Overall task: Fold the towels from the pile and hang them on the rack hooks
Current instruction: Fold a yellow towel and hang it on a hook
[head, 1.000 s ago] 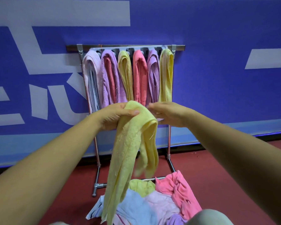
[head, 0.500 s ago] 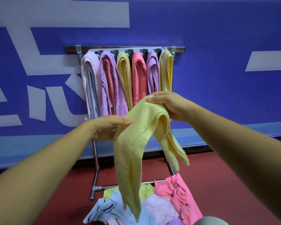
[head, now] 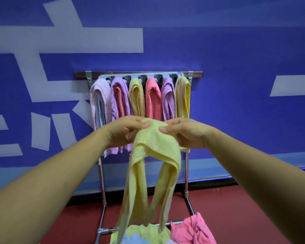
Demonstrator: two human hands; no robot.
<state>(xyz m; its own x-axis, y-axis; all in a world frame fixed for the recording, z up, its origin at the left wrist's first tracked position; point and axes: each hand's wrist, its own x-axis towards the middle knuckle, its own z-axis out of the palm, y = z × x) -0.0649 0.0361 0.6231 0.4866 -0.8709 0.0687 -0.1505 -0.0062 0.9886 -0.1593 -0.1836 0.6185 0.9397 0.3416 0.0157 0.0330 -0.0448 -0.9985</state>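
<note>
A yellow towel (head: pixel 155 148) is pinched at its top by the left hand (head: pixel 125 131) and right hand (head: pixel 185 132), two ends hanging down. Six folded towels are hung on the rack (head: pixel 138 74) behind; a pile (head: pixel 192 229) is seen below.

yellow towel (head: pixel 155 150) seemingly doubled over, left hand (head: pixel 123 132) risen level with right hand (head: pixel 186 133)

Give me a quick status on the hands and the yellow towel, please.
Left hand and right hand both pinch yellow towel at its top. Ends hang above pile. Rack behind holds six towels.
</note>
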